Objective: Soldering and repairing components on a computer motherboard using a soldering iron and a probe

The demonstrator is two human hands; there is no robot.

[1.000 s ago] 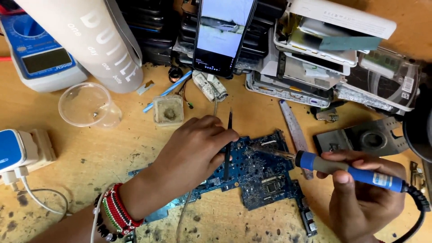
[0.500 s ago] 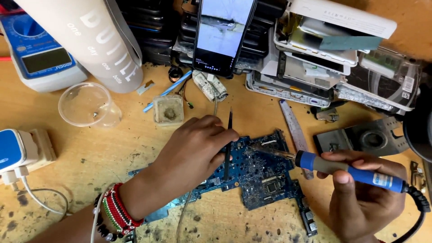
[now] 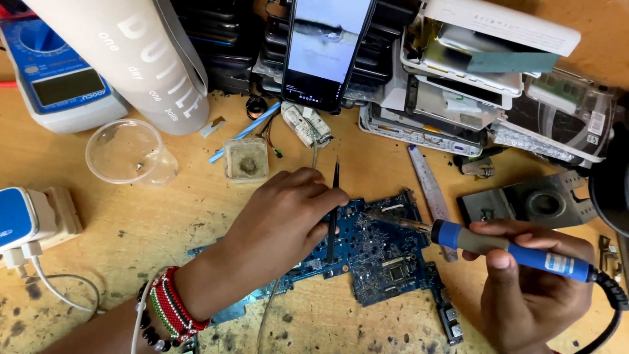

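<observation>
Work on one blue circuit board, lying flat on the bench, appears mid-process. Left hand: fingers closed on one black tweezer, tip on the board. Right hand: fingers gripping one blue soldering iron, tip over the board. No finished joint can be made out.

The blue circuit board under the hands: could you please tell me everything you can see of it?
The blue circuit board lies flat on the worn wooden bench, bare of any casing. Small chips, silvery solder pads and connectors along its lower right edge crowd its face. The left hand rests on its left part and holds black tweezers upright, tips down on it. The soldering iron in the right hand points its tip at the upper middle of the board.
</observation>
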